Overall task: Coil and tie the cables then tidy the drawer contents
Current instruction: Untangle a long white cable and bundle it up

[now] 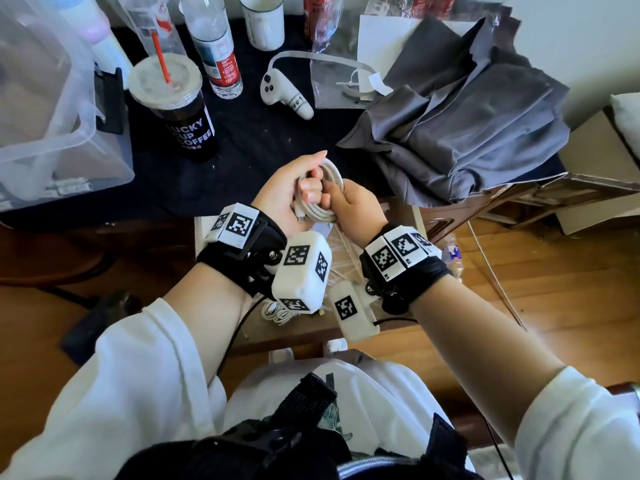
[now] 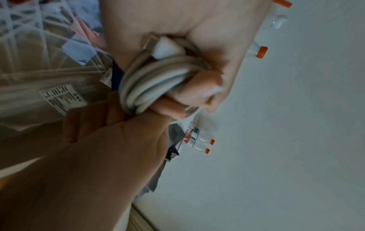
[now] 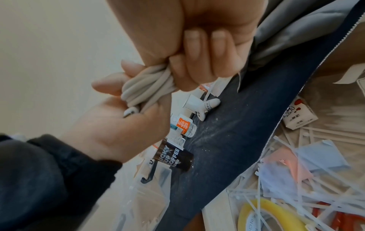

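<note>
A white cable [image 1: 333,181] is wound into a small coil and held above the open drawer [image 1: 403,216]. My left hand [image 1: 291,188] grips one side of the coil with its fingers curled through the loops. My right hand [image 1: 356,202] grips the other side. In the left wrist view the cable [image 2: 156,81] shows several loops and a plug end [image 2: 168,48] tucked against the palm. The right wrist view has my right hand's fingers [image 3: 194,62] wrapped round the cable bundle [image 3: 144,84]. Another small white cable [image 1: 275,311] lies in the drawer, under my left wrist.
The drawer holds loose white zip ties [image 3: 316,198], a yellow tape roll [image 3: 254,214] and coloured cards [image 3: 324,154]. On the dark tabletop stand a coffee cup [image 1: 180,112], a water bottle [image 1: 216,46] and a white controller [image 1: 287,95]. A grey cloth [image 1: 467,126] lies right, a clear bin [image 1: 45,126] left.
</note>
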Available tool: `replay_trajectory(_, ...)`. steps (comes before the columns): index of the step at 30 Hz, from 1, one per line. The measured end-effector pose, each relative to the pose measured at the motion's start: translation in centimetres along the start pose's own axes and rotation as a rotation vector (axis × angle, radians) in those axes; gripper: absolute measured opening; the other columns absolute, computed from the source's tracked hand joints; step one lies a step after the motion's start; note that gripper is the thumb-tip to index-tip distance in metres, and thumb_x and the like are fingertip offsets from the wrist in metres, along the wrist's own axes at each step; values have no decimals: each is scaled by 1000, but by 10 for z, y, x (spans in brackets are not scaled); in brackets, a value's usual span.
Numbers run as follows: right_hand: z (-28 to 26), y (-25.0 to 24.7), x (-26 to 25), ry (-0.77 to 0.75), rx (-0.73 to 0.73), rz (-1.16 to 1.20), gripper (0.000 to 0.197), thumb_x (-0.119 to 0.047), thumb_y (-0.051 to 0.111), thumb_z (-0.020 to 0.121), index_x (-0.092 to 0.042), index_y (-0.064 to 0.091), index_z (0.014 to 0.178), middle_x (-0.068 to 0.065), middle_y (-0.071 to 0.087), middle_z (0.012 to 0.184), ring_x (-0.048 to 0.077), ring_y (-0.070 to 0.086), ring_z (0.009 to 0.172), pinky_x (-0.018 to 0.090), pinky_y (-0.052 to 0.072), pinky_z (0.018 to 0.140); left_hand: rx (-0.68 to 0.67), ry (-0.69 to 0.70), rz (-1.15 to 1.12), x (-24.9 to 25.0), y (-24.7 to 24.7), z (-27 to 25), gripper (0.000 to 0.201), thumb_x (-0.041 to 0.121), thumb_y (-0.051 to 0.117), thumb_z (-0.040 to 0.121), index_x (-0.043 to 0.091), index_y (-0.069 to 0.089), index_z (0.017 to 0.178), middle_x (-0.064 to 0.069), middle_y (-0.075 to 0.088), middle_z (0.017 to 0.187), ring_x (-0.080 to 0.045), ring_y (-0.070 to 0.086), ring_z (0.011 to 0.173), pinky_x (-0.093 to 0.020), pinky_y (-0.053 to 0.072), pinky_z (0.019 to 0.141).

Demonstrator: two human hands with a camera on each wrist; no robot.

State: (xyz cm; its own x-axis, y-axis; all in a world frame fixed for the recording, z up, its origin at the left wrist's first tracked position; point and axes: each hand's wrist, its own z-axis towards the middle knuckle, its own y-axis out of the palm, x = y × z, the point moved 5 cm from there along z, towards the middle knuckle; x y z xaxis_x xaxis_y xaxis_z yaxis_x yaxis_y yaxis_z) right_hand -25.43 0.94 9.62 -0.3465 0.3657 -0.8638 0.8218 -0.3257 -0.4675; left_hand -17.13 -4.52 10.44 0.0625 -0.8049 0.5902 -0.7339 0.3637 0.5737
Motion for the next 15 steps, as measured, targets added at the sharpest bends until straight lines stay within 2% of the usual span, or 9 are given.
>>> replay_trajectory(2,1,-5,1,-15,22,-64,31,-28,39,99,-13,46,73,-4,47,67,12,45,65,26,36,62,39,22,100,-5,-2,3,32,31,57,92,14,50,66,2,46,52,-8,48,49,-21,50,58)
replay_trajectory(4,2,-7,2,-28,18,-79,34,-28,39,99,-18,40,67,-6,44,65,9,42,61,21,33,56,38,24,160,-10,-2,4,23,28,57,92,8,62,82,-5,59,71,-14,60,66,-26,53,69)
replay_trajectory(6,1,-9,4,-16,-13,-41,34,-28,40,99,-19,40,67,-7,44,65,8,42,61,21,36,58,6,-50,129,-19,0,1,28,30,57,90,3,63,95,-9,62,84,-18,63,76,-31,52,76)
replay_trajectory(8,-1,-9,8,6,-49,-14,33,-28,38,100,-18,45,69,-9,47,66,6,45,63,22,38,62,-35,-130,85,-26,3,-2,37,35,62,81,6,62,105,-13,58,100,-27,60,92,-41,52,82)
replay_trajectory(10,-2,-7,11,22,-85,-24,33,-30,35,100,-23,45,70,-10,51,68,9,50,68,24,39,71,-72,-137,99,-29,6,-2,39,34,62,74,10,62,105,-16,58,110,-31,60,99,-45,55,78)
replay_trajectory(12,-2,-6,15,34,-70,-138,32,-31,31,101,-22,43,72,-7,50,73,16,50,81,34,33,85,-125,-143,136,-30,14,-1,34,29,60,74,13,62,104,-16,62,111,-29,63,98,-43,56,80)
replay_trajectory(14,0,-9,21,63,10,-213,27,-32,32,100,-20,49,83,-5,45,89,17,41,100,38,25,95,-151,-162,112,-30,19,2,26,24,58,75,14,63,99,-13,68,102,-26,67,94,-41,54,83)
replay_trajectory(15,1,-11,23,73,43,-217,25,-33,34,100,-20,55,95,-5,43,100,16,37,109,37,21,100,-154,-165,99,-30,21,5,23,22,59,76,14,63,97,-12,70,99,-25,67,94,-40,53,85)
